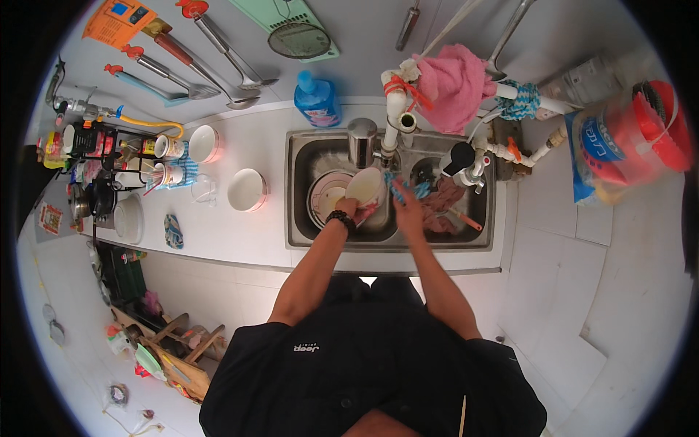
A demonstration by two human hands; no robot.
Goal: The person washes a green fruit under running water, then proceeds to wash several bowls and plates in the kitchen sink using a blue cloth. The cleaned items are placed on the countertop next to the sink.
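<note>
My left hand (349, 210) grips a white bowl (365, 188) with a pink outside, tilted above the left basin of the steel double sink (297, 240). Below and to the left of it, a stack of dishes with a pink-rimmed plate (322, 191) rests in that basin. A blue-and-white patterned cloth (418, 189) is in my right hand (407, 205), over the divider beside the bowl. The fingers of that hand are blurred. In the right basin lie a brownish-pink cloth (439, 205) and a tool with an orange handle (468, 219).
Two white bowls, a nearer one (246, 189) and a farther one (205, 144), stand on the counter at left. Behind the sink are a blue detergent bottle (318, 101), a metal cylinder (362, 143), white pipes (394, 106) and a hanging pink towel (456, 87). A folded cloth (173, 231) lies near the counter edge.
</note>
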